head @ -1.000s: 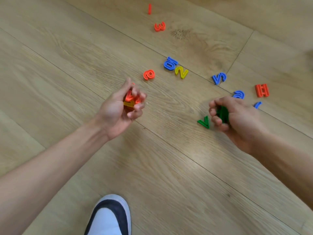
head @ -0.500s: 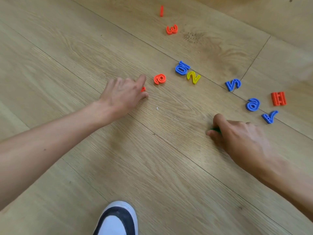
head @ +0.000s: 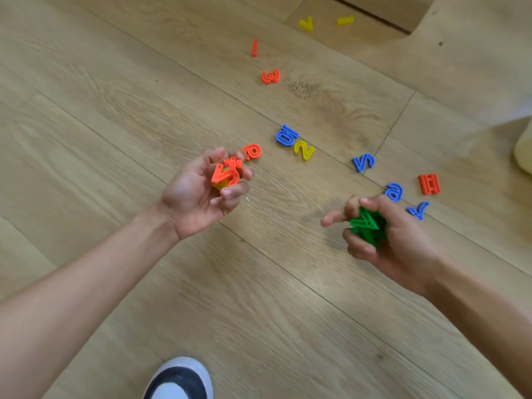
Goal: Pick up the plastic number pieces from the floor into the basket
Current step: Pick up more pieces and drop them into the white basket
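My left hand (head: 201, 194) is raised off the wooden floor, fingers curled round a small bunch of orange and yellow number pieces (head: 226, 175). My right hand (head: 385, 240) grips a bunch of green pieces (head: 367, 226), its index finger sticking out to the left. Loose pieces lie on the floor beyond the hands: an orange piece (head: 252, 151), a blue piece (head: 286, 135), a yellow 2 (head: 303, 150), a blue 5 (head: 363, 162), a blue piece (head: 393, 192), a blue 7 (head: 418, 210), an orange block piece (head: 429, 184), an orange 3 (head: 270, 77). No basket is in view.
Farther back lie an orange 1 (head: 254, 48) and two yellow pieces (head: 306, 23). A pale rounded object (head: 524, 152) sits at the right edge. My shoe (head: 180, 380) stands at the bottom of the view. A light wooden surface (head: 475, 53) fills the top right corner.
Both hands were down on the floor half a second ago; they have lifted and turned palm-inward, the right holding the green piece that lay beside it, the left holding orange pieces.
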A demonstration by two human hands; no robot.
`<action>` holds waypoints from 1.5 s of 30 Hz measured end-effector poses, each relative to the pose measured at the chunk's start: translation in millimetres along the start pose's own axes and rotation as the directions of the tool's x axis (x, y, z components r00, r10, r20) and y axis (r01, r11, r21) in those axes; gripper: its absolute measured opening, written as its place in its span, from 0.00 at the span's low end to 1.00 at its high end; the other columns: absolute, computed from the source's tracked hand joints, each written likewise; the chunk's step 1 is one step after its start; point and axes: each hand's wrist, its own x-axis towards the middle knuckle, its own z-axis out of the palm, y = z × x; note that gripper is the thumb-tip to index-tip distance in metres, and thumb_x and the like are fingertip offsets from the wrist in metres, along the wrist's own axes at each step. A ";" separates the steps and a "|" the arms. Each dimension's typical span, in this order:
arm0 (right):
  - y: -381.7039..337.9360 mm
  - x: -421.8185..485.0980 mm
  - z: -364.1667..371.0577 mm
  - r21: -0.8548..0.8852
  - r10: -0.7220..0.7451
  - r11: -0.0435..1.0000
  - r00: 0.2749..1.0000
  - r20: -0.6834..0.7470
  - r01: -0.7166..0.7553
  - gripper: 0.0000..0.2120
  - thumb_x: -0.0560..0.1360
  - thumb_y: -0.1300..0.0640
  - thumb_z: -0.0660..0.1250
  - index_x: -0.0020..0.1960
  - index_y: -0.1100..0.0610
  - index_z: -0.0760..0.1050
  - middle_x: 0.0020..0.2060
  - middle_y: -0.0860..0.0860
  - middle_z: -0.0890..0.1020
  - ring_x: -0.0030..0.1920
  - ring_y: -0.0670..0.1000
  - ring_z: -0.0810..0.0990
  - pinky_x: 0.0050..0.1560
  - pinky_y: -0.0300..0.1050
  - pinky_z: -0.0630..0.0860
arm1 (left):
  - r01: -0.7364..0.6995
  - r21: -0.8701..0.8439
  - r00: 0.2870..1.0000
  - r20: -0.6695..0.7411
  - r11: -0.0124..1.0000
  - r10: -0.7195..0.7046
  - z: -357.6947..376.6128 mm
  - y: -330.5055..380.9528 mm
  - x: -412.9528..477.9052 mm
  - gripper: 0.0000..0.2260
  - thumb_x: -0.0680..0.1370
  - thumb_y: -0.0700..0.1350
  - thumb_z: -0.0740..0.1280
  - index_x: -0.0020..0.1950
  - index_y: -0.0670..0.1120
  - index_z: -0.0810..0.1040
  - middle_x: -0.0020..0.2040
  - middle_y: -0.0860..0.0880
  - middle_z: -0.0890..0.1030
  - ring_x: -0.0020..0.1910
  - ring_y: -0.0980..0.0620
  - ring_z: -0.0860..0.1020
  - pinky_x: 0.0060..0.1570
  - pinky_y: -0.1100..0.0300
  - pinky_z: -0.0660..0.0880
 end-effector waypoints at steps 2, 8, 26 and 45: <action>-4.3 5.2 4.4 0.065 0.013 0.998 1.000 0.005 -0.013 0.06 0.73 0.56 0.58 0.40 0.57 0.68 0.43 0.62 0.83 0.24 0.50 0.68 0.24 0.40 0.57 | -0.030 -0.013 1.000 -0.008 0.999 0.029 1.6 -0.4 3.9 0.15 0.81 0.53 0.53 0.44 0.46 0.74 0.38 0.46 0.78 0.25 0.55 0.70 0.18 0.69 0.61; -25.3 38.4 18.2 -0.058 0.080 0.994 0.974 -0.210 -0.095 0.18 0.83 0.50 0.57 0.36 0.55 0.68 0.27 0.53 0.74 0.22 0.47 0.64 0.20 0.36 0.56 | -0.093 0.231 0.982 -0.139 0.969 0.127 11.8 12.7 23.1 0.17 0.81 0.55 0.58 0.37 0.46 0.70 0.33 0.50 0.74 0.24 0.58 0.67 0.18 0.69 0.57; -50.3 117.6 40.9 -0.964 -0.460 -0.260 0.885 0.077 -0.051 0.14 0.81 0.46 0.60 0.50 0.58 0.65 0.39 0.54 0.70 0.38 0.58 0.69 0.36 0.49 0.65 | 0.283 0.563 0.896 0.135 -0.777 0.423 18.7 18.4 61.8 0.07 0.81 0.43 0.60 0.57 0.42 0.69 0.48 0.41 0.83 0.49 0.35 0.81 0.36 0.52 0.65; -69.7 -38.6 -94.1 0.450 -0.232 0.852 0.964 -0.132 0.267 0.08 0.70 0.51 0.56 0.42 0.56 0.69 0.30 0.52 0.72 0.22 0.46 0.65 0.22 0.37 0.55 | 0.156 0.275 0.889 0.380 0.949 -0.256 147.9 -36.8 54.9 0.10 0.81 0.51 0.56 0.54 0.44 0.67 0.37 0.49 0.72 0.28 0.57 0.67 0.23 0.67 0.60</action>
